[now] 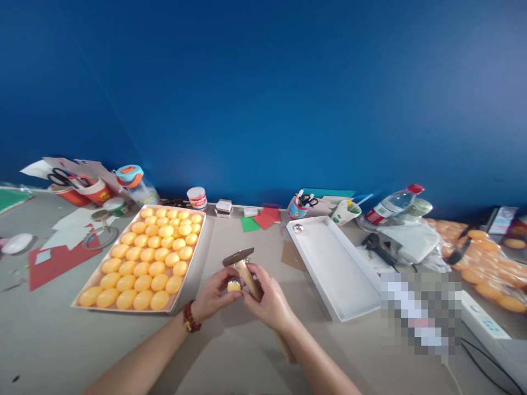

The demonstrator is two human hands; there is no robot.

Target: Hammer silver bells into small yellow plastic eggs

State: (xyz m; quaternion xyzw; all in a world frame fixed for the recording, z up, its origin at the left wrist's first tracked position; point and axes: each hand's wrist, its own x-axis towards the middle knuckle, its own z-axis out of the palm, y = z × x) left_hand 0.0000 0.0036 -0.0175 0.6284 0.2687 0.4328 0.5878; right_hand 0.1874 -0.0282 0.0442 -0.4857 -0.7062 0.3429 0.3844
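Observation:
My left hand (214, 293) is closed round a small yellow ball (234, 286) with a metal piece on it, held just above the table. My right hand (267, 296) grips the wooden handle of a small hammer (242, 263), whose dark metal head points up and left over the ball. Both hands meet at the middle of the table. A red bead bracelet (190, 317) is on my left wrist. To the left lies a tray (181, 304) filled with several yellow balls (148, 258).
A white, nearly bare tray (333, 269) with one small metal piece (298, 227) lies to the right. Along the back wall stand cups, scissors, a jar, coloured paper and a water bottle (391, 206). A bag of orange balls (489, 263) and a power strip (481, 318) lie far right.

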